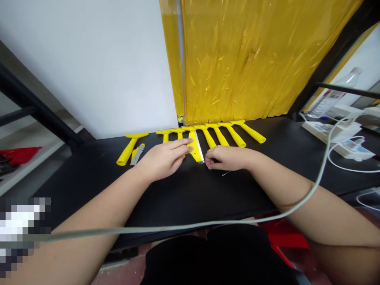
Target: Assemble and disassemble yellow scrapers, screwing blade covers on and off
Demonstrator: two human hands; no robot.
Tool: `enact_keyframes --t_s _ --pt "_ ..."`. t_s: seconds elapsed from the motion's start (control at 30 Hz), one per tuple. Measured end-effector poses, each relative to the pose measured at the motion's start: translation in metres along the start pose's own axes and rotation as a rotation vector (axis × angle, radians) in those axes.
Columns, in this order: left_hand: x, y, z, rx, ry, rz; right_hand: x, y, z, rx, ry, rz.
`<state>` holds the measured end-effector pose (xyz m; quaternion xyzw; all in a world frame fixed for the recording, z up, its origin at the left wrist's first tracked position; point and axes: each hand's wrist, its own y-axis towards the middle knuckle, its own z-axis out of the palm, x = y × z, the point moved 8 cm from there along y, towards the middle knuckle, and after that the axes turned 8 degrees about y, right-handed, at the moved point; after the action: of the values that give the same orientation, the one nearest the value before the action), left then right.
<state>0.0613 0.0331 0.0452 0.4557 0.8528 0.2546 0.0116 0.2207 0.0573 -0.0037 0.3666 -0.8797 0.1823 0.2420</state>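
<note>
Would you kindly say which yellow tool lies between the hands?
The yellow tool with a silvery strip down its right edge, touched by the left hand; the other yellow tools lie in a row behind or farther left.

Ctr of frame: L hand [168, 158] w/ fingertips on a flat yellow plastic piece w/ silver metal edge [195, 149]; R hand [221, 157], fingers curled, just beside the edge's lower end, contact unclear. Behind, a row of yellow plastic T-shaped handles [236, 135] on a matte black tabletop [178, 194]. Ctr-left: another yellow T-handle [129, 148] nr a grey metal strip [137, 154]. Upper R: shiny yellow plastic curtain [237, 59]; far R, clear plastic bottle [332, 95].
</note>
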Motion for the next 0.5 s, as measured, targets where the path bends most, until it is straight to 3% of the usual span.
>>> enact_keyframes --t_s 0.23,0.5 --pt "-0.0004 0.0003 -0.0002 -0.002 -0.017 0.003 0.0066 0.0015 -0.0025 -0.033 -0.018 -0.083" --pt "-0.0016 0.0003 -0.0008 -0.005 -0.03 0.017 0.0044 -0.0011 -0.0077 -0.054 0.132 -0.041"
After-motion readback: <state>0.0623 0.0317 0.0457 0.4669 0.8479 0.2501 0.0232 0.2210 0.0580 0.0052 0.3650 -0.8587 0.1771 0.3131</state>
